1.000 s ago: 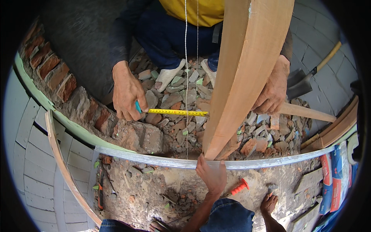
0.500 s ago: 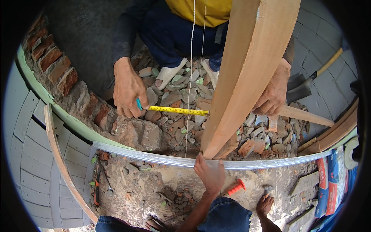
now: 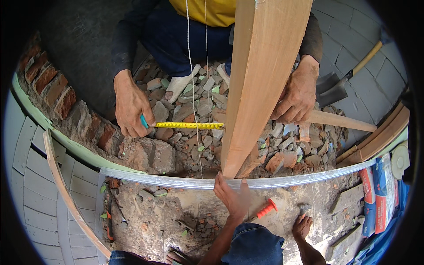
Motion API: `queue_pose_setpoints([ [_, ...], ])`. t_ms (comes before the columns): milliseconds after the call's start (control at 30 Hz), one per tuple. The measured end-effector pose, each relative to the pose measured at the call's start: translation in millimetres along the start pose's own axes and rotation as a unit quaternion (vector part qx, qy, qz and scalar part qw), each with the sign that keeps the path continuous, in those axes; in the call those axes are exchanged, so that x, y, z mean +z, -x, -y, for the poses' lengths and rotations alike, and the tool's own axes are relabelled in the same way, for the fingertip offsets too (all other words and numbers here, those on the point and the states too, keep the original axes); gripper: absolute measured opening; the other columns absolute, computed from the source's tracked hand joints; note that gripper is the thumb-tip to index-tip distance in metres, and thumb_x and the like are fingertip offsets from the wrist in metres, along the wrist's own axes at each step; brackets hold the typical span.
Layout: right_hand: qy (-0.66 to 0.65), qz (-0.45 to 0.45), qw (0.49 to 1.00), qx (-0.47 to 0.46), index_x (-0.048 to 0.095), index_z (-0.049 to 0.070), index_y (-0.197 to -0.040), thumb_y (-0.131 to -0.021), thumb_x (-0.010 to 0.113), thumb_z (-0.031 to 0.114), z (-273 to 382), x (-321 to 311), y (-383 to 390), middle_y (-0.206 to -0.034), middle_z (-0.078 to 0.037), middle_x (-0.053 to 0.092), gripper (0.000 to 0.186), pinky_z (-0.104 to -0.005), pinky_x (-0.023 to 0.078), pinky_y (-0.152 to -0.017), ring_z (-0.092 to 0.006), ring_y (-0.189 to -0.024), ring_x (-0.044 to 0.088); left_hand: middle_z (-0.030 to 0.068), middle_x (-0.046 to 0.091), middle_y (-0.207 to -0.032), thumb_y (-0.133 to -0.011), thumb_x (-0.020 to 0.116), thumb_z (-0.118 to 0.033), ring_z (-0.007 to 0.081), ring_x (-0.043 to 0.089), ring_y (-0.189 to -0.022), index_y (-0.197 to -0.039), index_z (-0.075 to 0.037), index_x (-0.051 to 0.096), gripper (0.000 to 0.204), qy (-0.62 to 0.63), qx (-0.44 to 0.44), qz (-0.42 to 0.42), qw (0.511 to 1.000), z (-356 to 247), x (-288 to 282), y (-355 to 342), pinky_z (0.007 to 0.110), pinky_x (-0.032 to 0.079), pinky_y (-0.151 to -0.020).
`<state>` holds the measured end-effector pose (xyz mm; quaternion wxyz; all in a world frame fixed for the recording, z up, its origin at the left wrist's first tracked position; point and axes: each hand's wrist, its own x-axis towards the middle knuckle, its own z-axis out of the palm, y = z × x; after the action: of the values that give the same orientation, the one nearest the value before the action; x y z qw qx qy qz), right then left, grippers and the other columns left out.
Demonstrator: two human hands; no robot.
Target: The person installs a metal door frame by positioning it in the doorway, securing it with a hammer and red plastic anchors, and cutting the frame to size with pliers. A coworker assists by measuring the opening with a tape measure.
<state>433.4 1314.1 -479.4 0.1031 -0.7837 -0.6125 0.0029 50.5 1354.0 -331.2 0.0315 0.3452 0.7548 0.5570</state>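
My left hand (image 3: 229,198) grips the foot of an upright timber post (image 3: 263,79), fingers at its lower end beside a long metal straightedge (image 3: 145,176). My right hand (image 3: 302,225) is low at the right, fingers curled by a small grey object (image 3: 304,207); what they hold is unclear. Opposite, a person in a yellow top squats. Their hand (image 3: 132,106) holds a teal tape measure (image 3: 143,120), its yellow tape (image 3: 185,126) stretched toward the post; their other hand (image 3: 296,97) grips near the post. A white string (image 3: 193,110) hangs left of the post.
Broken rubble (image 3: 198,150) fills the middle. A broken brick edge (image 3: 57,88) curves along the left, with a loose wooden strip (image 3: 59,181). A shovel (image 3: 333,90) and wooden boards lie right. A red-handled tool (image 3: 267,207), an orange-handled tool (image 3: 109,221) and bags (image 3: 380,194) are near me.
The whole view has shifted, so the scene sits further left in the picture. The hands, post and stretched tape look otherwise the same.
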Motion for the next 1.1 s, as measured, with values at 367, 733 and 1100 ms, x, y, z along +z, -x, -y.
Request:
queue_pose_setpoints([
  [367, 0.001, -0.001, 1.0, 0.017, 0.053, -0.005, -0.1, -0.097, 0.057, 0.025, 3.2, -1.2, 0.2, -0.109, -0.025, 0.051, 0.03, -0.0554, 0.043, -0.093, -0.0459, -0.108, 0.05, 0.0282, 0.038, -0.145, -0.079, 0.079, -0.021, 0.0448, 0.036, -0.132, -0.15, 0.005, 0.03, 0.09, -0.004, -0.001, -0.004, 1.0, 1.2, -0.2, -0.1, 0.056, 0.026, -0.113],
  [733, 0.001, -0.011, 1.0, 0.004, 0.052, -0.004, -0.1, -0.098, 0.056, 0.028, -2.4, 3.4, 0.8, -0.108, -0.025, 0.05, 0.031, -0.0568, 0.042, -0.091, -0.0463, -0.107, 0.049, 0.0279, 0.039, -0.144, -0.078, 0.079, -0.02, 0.0442, 0.037, -0.132, -0.15, 0.006, 0.03, 0.09, -0.001, -0.005, -0.005, 1.0, -4.2, -1.6, -0.5, 0.055, 0.027, -0.112],
  [1100, -0.007, -0.022, 1.0, -0.008, 0.052, -0.004, -0.097, -0.098, 0.056, 0.026, -1.8, 3.1, 0.6, -0.105, -0.026, 0.05, 0.03, -0.057, 0.041, -0.09, -0.047, -0.104, 0.05, 0.0277, 0.038, -0.145, -0.079, 0.079, -0.019, 0.0443, 0.036, -0.132, -0.15, 0.005, 0.029, 0.091, -0.002, -0.008, 0.0, 1.0, -2.5, -0.8, -0.1, 0.055, 0.026, -0.113],
])
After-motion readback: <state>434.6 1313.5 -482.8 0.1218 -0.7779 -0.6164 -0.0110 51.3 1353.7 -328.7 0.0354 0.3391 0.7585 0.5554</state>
